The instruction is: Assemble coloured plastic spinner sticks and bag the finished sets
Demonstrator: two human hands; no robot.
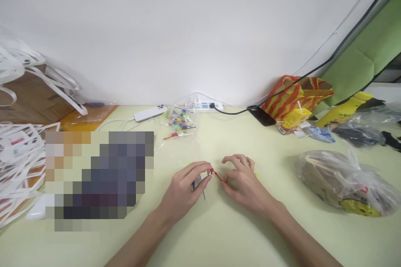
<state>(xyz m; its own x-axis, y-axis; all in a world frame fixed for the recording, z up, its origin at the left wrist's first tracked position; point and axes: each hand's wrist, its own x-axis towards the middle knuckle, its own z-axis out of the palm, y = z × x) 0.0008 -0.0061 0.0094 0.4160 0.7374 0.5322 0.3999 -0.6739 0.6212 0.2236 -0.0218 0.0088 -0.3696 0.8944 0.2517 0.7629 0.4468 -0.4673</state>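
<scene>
My left hand [185, 184] pinches a small red plastic piece [212, 170] between thumb and fingertips. Facing it, my right hand [243, 181] grips the rear end of a thin red plastic arrow [218, 176], with its tip close to the red piece. Whether the two touch I cannot tell. Below the left fingers a thin whitish stick [205, 195] shows, and a blue bit [193, 185] is partly covered by that hand. Something yellow [256, 175] peeks out behind the right hand, mostly hidden.
Behind the hands lies a clear bag of small coloured plastic parts [179, 123]. A white phone [151, 113] and a power strip [203, 105] lie along the wall. At right are a plastic-wrapped package [341, 185], a drink carton [294, 120] and a striped bag [278, 98]. White hangers [23, 154] crowd the left.
</scene>
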